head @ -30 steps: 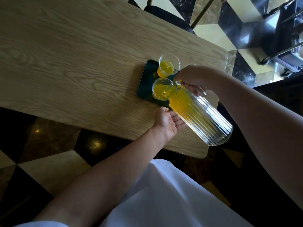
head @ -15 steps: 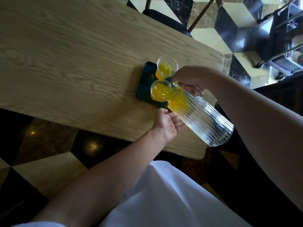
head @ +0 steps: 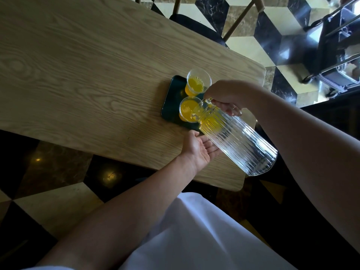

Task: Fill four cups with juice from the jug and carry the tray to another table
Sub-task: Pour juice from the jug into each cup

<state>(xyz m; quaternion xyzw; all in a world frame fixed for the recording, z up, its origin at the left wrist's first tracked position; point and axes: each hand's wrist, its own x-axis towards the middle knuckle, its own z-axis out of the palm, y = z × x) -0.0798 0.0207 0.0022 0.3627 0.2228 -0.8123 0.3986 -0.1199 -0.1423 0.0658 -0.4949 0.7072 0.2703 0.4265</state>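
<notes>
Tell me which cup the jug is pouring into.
The nearer cup, at the tray's front edge: the tilted jug's spout sits over its rim. The farther cup stands clear.

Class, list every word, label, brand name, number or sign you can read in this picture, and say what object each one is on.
None: no readable text shows anywhere.
The ribbed glass jug, both visible cups, the dark tray and the wooden table carry no print.
The dark cart at top right shows no legible label; it is too blurred to tell.
</notes>
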